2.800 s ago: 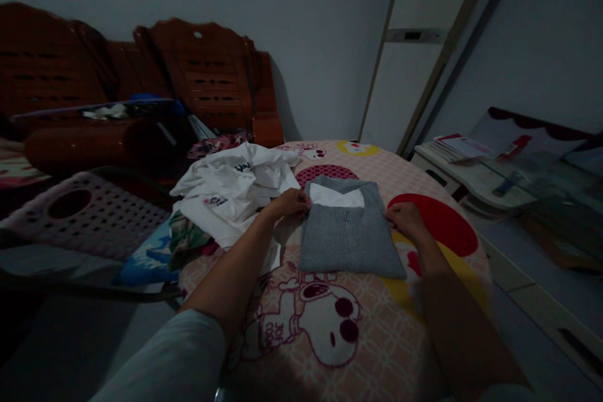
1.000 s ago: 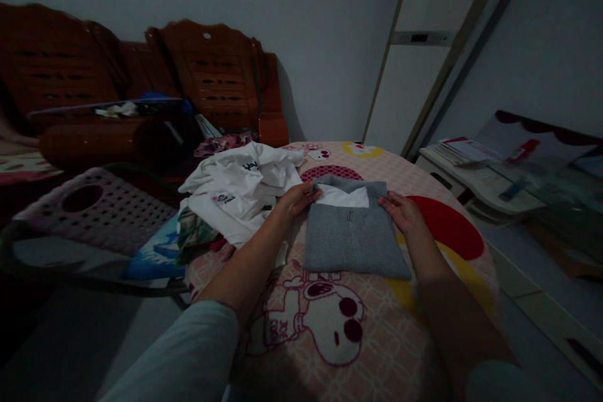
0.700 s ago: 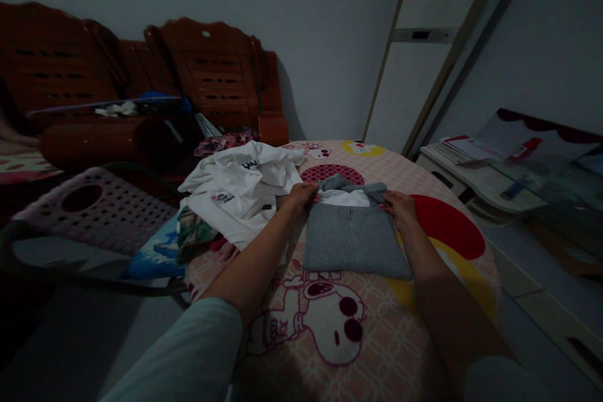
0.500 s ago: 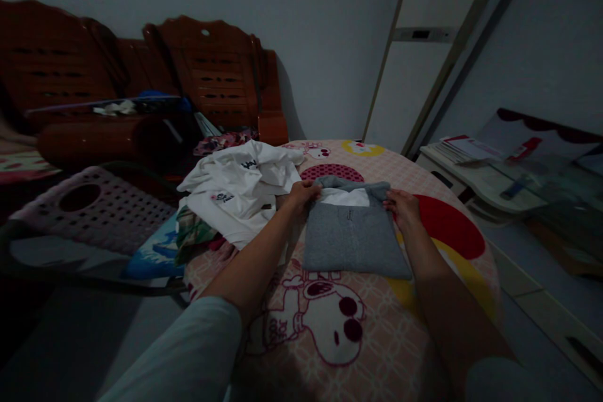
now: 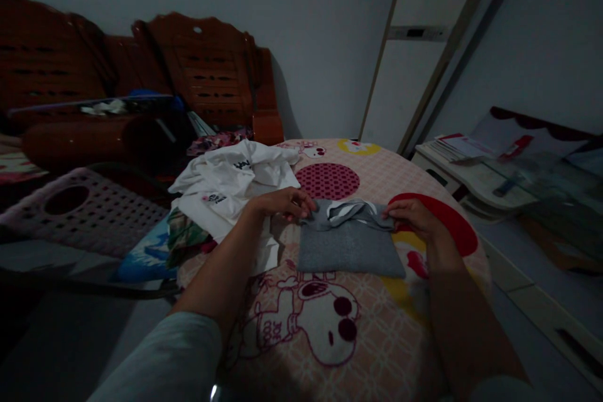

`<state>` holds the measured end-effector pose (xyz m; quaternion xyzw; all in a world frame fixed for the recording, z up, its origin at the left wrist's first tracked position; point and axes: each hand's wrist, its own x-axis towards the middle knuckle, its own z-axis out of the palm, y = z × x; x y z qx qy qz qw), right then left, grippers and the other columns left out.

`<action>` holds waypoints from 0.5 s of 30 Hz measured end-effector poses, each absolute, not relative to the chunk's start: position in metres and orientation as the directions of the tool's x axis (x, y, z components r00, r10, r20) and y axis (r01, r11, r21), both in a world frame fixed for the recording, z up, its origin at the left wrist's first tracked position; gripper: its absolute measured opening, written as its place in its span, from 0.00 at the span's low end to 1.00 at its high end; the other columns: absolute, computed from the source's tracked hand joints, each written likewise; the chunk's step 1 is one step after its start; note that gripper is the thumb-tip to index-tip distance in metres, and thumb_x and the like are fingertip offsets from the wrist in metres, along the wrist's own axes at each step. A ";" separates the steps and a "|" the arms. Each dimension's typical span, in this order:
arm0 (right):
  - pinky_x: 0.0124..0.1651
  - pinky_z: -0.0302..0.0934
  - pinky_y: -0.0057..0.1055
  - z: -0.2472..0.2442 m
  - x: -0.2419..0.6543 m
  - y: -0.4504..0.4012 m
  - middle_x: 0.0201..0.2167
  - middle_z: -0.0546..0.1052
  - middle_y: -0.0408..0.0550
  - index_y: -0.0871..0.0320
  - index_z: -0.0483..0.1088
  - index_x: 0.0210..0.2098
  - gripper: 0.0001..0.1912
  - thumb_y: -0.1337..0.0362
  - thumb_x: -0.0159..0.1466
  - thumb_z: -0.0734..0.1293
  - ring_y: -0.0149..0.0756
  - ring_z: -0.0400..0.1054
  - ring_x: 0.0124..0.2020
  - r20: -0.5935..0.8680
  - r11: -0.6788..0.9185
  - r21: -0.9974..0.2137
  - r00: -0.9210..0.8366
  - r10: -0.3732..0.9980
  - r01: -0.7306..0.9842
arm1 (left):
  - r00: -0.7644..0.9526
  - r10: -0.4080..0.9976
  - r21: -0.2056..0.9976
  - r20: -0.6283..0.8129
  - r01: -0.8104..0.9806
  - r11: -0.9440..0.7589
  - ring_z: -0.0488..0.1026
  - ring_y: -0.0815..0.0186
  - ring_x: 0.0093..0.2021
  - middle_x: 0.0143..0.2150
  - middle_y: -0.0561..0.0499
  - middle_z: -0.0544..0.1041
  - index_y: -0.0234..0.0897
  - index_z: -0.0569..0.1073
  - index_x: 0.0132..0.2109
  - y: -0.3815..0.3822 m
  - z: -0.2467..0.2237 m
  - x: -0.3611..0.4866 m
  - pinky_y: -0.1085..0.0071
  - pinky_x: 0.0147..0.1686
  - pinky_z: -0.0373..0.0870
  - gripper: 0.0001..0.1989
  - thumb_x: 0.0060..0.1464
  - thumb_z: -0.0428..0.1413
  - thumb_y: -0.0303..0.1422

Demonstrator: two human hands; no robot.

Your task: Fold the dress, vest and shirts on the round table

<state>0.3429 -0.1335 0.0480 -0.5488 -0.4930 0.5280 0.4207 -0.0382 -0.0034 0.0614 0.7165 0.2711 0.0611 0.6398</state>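
A grey garment (image 5: 351, 245), folded into a rough rectangle, lies on the round table with a patterned pink cloth (image 5: 386, 339). Its far edge is turned over toward me, with a loop of collar showing pale inside. My left hand (image 5: 285, 203) is at the far left corner, thumb and fingers apart, fingertips beside the fabric. At the far right corner my right hand (image 5: 414, 213) has its fingertips on the folded edge, pinching it. White shirts (image 5: 235, 176) with small dark prints are heaped left of the grey garment, partly behind my left forearm.
A green plaid cloth (image 5: 186, 232) sticks out under the white heap. Left of the table stands a pink woven chair (image 5: 103, 213). Wooden seats (image 5: 202, 69) line the wall; a side table (image 5: 499, 185) with papers is at the right.
The far edge of the grey garment has come down toward me, covering most of the white patch. My left hand has loosened and moved slightly left. The view has shifted a little.
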 end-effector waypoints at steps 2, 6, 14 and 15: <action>0.20 0.62 0.24 0.045 0.341 -0.131 0.28 0.81 0.50 0.62 0.78 0.30 0.18 0.55 0.48 0.77 0.28 0.68 0.17 -0.167 -0.159 -0.973 -0.038 0.985 0.166 | 0.851 0.437 0.929 -0.293 0.362 -0.082 0.64 0.77 0.18 0.33 0.52 0.79 0.35 0.77 0.44 -0.005 0.060 -0.032 0.79 0.17 0.54 0.19 0.44 0.66 0.36; 0.15 0.49 0.24 0.048 0.331 -0.129 0.13 0.70 0.41 0.61 0.76 0.27 0.20 0.47 0.54 0.72 0.26 0.59 0.12 -0.147 -0.127 -0.928 -0.032 0.989 0.351 | 0.852 0.477 0.863 -0.215 0.394 -0.315 0.69 0.72 0.25 0.30 0.53 0.77 0.35 0.77 0.40 -0.013 0.065 -0.014 0.76 0.25 0.60 0.17 0.45 0.65 0.41; 0.33 0.58 0.30 0.066 0.296 -0.134 0.27 0.80 0.46 0.56 0.79 0.29 0.06 0.62 0.54 0.71 0.35 0.71 0.29 0.136 0.138 -0.532 -0.076 0.988 0.836 | 0.844 0.528 0.389 0.096 0.456 -0.800 0.72 0.62 0.42 0.43 0.48 0.76 0.36 0.75 0.45 -0.048 0.073 0.020 0.71 0.39 0.64 0.22 0.44 0.68 0.38; 0.34 0.58 0.30 0.066 0.294 -0.134 0.28 0.80 0.46 0.56 0.79 0.30 0.06 0.64 0.54 0.70 0.36 0.71 0.30 0.165 0.156 -0.506 -0.082 0.983 0.849 | 0.857 0.501 0.350 0.118 0.436 -0.829 0.72 0.61 0.45 0.45 0.47 0.75 0.37 0.75 0.46 -0.052 0.071 0.024 0.70 0.41 0.64 0.20 0.45 0.67 0.36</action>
